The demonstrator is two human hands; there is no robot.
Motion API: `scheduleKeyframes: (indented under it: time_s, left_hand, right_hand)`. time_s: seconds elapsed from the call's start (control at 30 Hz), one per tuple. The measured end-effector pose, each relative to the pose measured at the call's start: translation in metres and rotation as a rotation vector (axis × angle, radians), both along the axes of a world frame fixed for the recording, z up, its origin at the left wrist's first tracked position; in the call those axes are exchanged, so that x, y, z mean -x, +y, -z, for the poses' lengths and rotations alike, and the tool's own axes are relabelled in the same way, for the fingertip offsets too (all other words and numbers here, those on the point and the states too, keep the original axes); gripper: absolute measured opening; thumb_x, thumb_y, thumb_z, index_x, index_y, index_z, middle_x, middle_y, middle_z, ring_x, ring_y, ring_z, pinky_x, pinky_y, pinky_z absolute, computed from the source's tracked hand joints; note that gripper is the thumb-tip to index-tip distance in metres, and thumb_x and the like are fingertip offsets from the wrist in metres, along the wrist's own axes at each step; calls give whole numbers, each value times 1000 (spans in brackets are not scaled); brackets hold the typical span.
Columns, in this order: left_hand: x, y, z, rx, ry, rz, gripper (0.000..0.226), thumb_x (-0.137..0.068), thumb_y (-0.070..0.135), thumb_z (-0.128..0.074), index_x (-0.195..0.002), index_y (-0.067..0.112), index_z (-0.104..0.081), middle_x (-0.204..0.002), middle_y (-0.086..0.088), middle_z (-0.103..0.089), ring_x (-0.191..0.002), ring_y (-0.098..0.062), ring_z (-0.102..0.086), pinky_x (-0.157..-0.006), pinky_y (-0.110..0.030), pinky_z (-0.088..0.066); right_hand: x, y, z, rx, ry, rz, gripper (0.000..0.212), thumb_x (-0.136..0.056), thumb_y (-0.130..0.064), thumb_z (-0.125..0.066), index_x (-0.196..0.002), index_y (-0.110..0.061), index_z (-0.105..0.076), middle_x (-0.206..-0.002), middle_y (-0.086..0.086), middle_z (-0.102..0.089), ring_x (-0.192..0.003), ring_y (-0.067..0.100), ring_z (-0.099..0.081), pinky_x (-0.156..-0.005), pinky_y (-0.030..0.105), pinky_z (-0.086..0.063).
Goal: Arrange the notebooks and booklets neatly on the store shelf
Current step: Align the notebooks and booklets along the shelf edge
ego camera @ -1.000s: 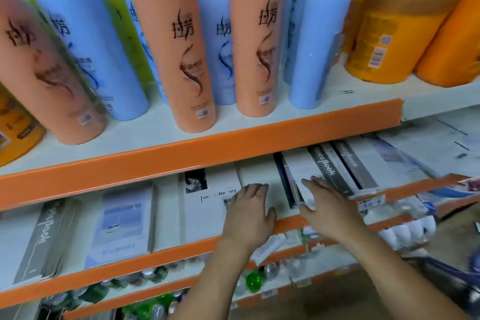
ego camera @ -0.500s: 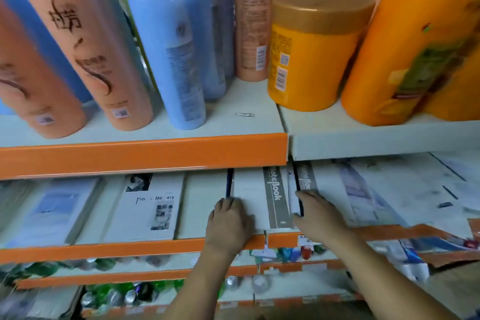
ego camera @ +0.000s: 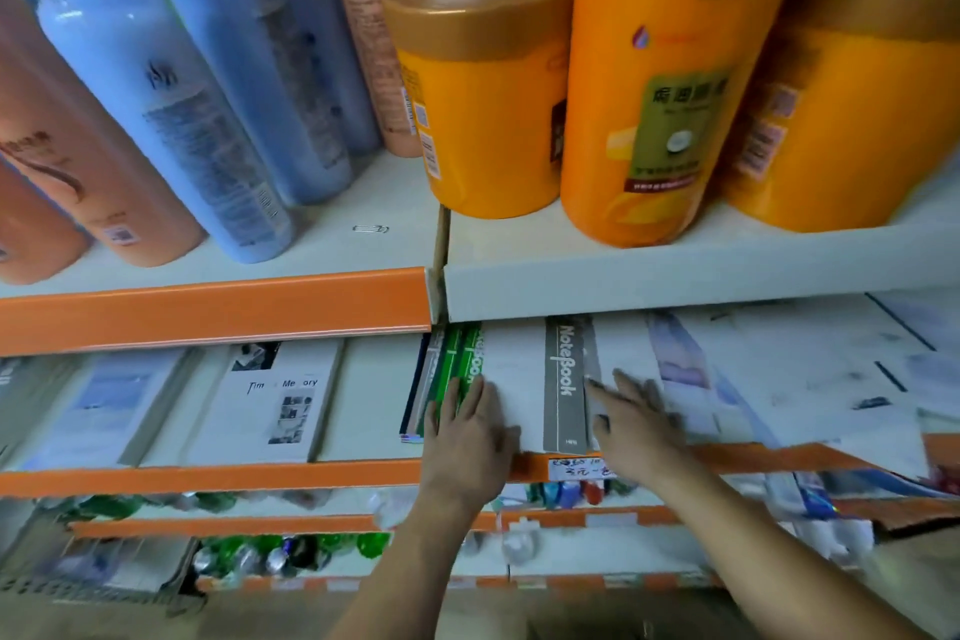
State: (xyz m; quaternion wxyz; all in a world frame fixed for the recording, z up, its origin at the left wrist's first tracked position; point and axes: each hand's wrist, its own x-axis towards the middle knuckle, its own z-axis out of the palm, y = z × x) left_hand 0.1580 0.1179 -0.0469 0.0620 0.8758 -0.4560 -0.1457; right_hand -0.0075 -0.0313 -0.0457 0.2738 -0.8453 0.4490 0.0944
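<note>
A white notebook with a grey "NoteBook" band [ego camera: 524, 379] lies flat on the middle shelf [ego camera: 208, 476]. My left hand [ego camera: 467, 437] rests on its left edge, fingers straight, over green-spined notebooks [ego camera: 457, 353]. My right hand [ego camera: 636, 424] lies flat with spread fingers on the white booklets [ego camera: 691, 379] just right of the grey band. Further left lie a "Time Memory" notebook [ego camera: 275, 400] and a pale blue-covered one [ego camera: 104, 400].
Blue and peach bottles [ego camera: 208, 120] and orange tubs [ego camera: 483, 88] stand on the upper shelf, close above the notebooks. Loose white sheets and booklets [ego camera: 831, 369] spread over the right end. Lower shelves hold small green and coloured items [ego camera: 291, 551].
The view has shifted right and closer. A stack with green spines now shows under my left hand. My right hand has opened its fingers over the booklets to the right.
</note>
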Motion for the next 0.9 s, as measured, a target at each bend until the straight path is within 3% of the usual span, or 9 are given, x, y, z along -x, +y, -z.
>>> scheduleKeyframes:
  time_s: [0.13, 0.23, 0.3, 0.37, 0.43, 0.53, 0.6, 0.77, 0.9]
  left_hand:
    - [18, -19, 2, -27, -16, 47, 73, -102, 57, -33, -162, 24, -6, -170, 8, 0, -156, -22, 7, -126, -46, 0]
    - [30, -29, 5, -45, -16, 87, 69, -103, 56, -33, -160, 28, -7, -170, 5, 1, -156, -24, 6, -126, -49, -1]
    - [40, -35, 7, -53, -21, 124, 65, -102, 56, -33, -158, 31, -10, -170, 0, 2, -156, -28, 6, -125, -51, -2]
    - [50, -40, 7, -79, -25, 144, 65, -102, 58, -31, -159, 34, -10, -170, -4, 3, -155, -32, 9, -124, -53, 1]
    - [60, -46, 5, -112, -35, 147, 65, -102, 58, -31, -159, 37, -8, -169, -10, 7, -154, -38, 11, -123, -57, 2]
    - [69, -52, 3, -147, -21, 124, 72, -101, 59, -31, -159, 37, 5, -167, -15, 14, -152, -42, 16, -121, -61, 3]
    - [69, -53, 4, -154, -24, 105, 77, -101, 62, -31, -159, 32, 10, -167, -14, 16, -152, -41, 17, -122, -62, 2]
    - [60, -45, 8, -124, -37, 34, 75, -97, 71, -23, -159, 30, -9, -169, -10, 11, -153, -38, 15, -121, -61, 1]
    - [43, -36, 6, -100, -13, 4, 65, -99, 69, -24, -156, 38, -17, -169, -8, 11, -154, -36, 16, -122, -61, 3]
  right_hand:
    - [15, -12, 2, 7, -160, 102, 59, -100, -22, -46, -155, -22, -28, -164, 5, -24, -150, 23, -24, -118, 46, -32]
    - [28, -19, 1, 20, -188, 223, 62, -99, -28, -52, -154, -15, -28, -156, 12, -37, -141, 28, -40, -111, 45, -42]
    - [35, -24, -2, 6, -193, 248, 57, -98, -33, -54, -149, -13, -36, -133, 11, -57, -113, 22, -61, -86, 33, -54]
    - [38, -27, -2, -43, -257, 281, 43, -96, -29, -58, -135, -12, -48, -96, -1, -61, -74, 8, -62, -53, 18, -44]
    - [40, -29, -1, -106, -329, 339, 34, -93, -22, -62, -125, -15, -52, -84, -5, -61, -57, 3, -60, -43, 16, -40]
    - [44, -30, 0, -223, -460, 438, 26, -89, -16, -69, -111, -22, -58, -96, -3, -73, -69, 5, -68, -59, 24, -55]
    - [45, -30, -1, -304, -535, 505, 29, -85, -10, -74, -108, -21, -60, -101, -3, -73, -80, 5, -68, -63, 24, -54]
    - [45, -31, -5, -433, -593, 564, 27, -82, -2, -74, -101, -20, -69, -99, -8, -73, -92, 8, -67, -72, 25, -51]
    - [51, -33, -5, -431, -542, 527, 22, -84, 2, -66, -93, -16, -74, -92, -7, -76, -84, 7, -69, -65, 23, -49]
